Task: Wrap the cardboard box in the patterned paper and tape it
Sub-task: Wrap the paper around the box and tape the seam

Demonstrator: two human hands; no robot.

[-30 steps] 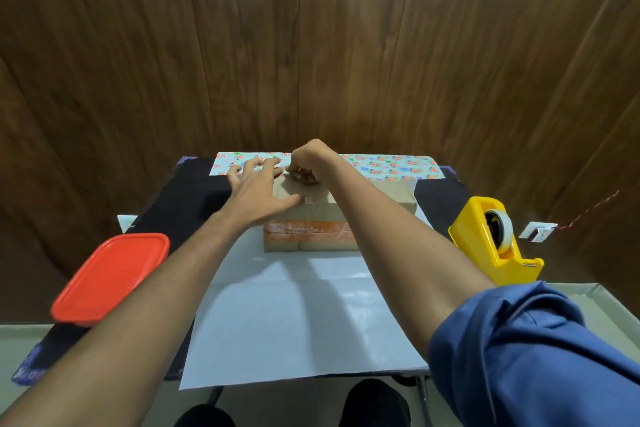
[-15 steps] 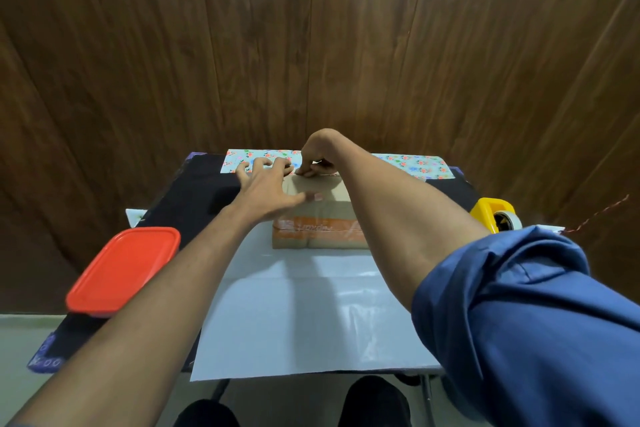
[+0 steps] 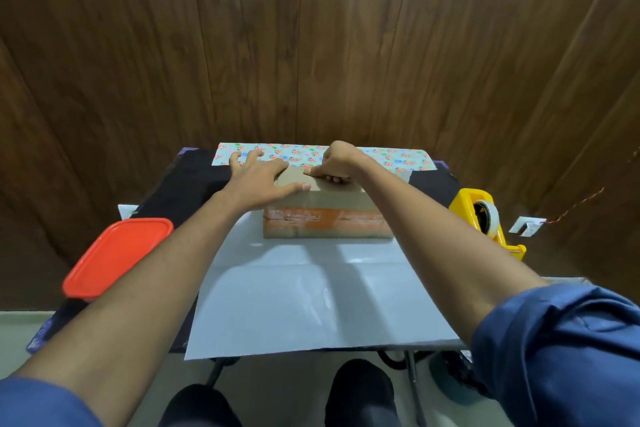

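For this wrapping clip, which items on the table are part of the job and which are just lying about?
Part of the job:
cardboard box
patterned paper, spread white side up under the box
yellow tape dispenser
left hand, flat on the box
right hand, curled at the box's far edge

Lying about:
red plastic lid
small white tag

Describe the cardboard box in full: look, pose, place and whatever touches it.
The cardboard box is a low, brown, rectangular carton, long side facing the person, with an orange printed band across its near face. It lies flat on the white underside of the patterned paper. The left hand rests spread on its top; the right hand presses curled fingers at its far edge.
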